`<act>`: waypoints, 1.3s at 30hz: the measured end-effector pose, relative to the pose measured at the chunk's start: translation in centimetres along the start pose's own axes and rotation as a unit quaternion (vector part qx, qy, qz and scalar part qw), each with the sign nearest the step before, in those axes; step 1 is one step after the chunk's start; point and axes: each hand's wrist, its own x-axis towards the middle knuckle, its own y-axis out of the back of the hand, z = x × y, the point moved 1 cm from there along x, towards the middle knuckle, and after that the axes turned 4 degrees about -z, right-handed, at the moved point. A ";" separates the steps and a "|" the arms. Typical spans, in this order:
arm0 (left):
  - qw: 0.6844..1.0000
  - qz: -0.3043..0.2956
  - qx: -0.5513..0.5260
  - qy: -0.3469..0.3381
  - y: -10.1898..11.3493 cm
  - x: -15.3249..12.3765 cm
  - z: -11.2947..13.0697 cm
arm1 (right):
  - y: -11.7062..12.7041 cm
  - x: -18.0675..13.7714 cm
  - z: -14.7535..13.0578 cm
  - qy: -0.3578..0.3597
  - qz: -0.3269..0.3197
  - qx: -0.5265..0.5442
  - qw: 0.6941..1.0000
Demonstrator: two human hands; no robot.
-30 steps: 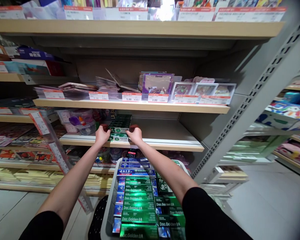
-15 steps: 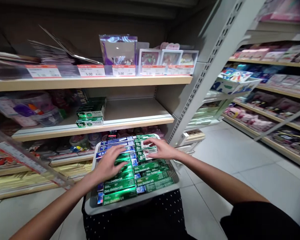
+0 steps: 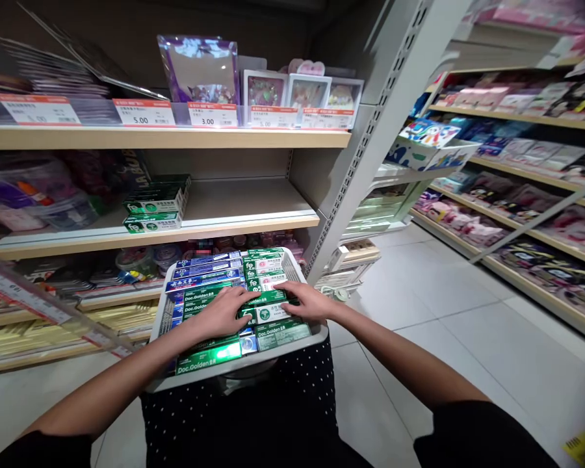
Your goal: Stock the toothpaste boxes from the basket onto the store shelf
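Note:
A light grey plastic basket [image 3: 156,325] rests on my lap, packed with green and blue toothpaste boxes. My left hand [image 3: 221,313] grips the left ends of the green-and-white toothpaste boxes [image 3: 272,313] in the right-hand column, thumb on the near side and fingers on the far side. At their right ends, my right hand [image 3: 308,301] pinches the same boxes with thumb and fingers. Doc.Golden toothpaste boxes [image 3: 209,362] lie under and around my left hand, partly covered by it. Blue toothpaste boxes [image 3: 207,273] stand at the basket's far left.
Green-and-white toothpaste boxes [image 3: 153,214] are stacked on the middle shelf [image 3: 244,207] ahead, beside clear plastic tubs [image 3: 68,208]. Price tags [image 3: 143,112] line the upper shelf. A grey slotted upright [image 3: 365,149] stands right of the shelf. Stocked shelves [image 3: 531,175] flank the tiled aisle.
Both hands have closed in on green-and-white toothpaste boxes, which now lie nearer the front of the right-hand column. My view has shifted, so the shelves and basket sit further left.

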 end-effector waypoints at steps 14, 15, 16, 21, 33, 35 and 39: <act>0.972 0.135 -0.171 0.092 0.4 2.3 -2.0 | -0.5 3.1 3.9 -0.035 0.075 0.068 0.994; 0.965 0.144 -0.196 0.098 0.5 2.3 -2.2 | -0.5 3.3 3.9 -0.038 0.079 0.081 0.993; 0.957 0.151 -0.226 0.104 0.6 2.2 -2.4 | -0.5 3.4 3.9 -0.040 0.086 0.093 0.991; 0.888 0.169 -0.402 0.145 1.2 1.6 -3.2 | -0.3 4.2 2.8 -0.044 0.109 0.157 0.981; 0.770 0.391 -0.454 0.218 5.7 -2.5 -6.5 | -2.5 13.0 -2.4 -0.017 0.152 0.298 0.942; 0.764 0.423 -0.434 0.223 7.8 -3.2 -8.0 | -3.1 16.0 -4.0 0.000 0.167 0.308 0.937; 0.766 0.501 -0.344 0.208 13.2 -4.2 -11.8 | -4.2 22.7 -7.9 0.043 0.190 0.317 0.928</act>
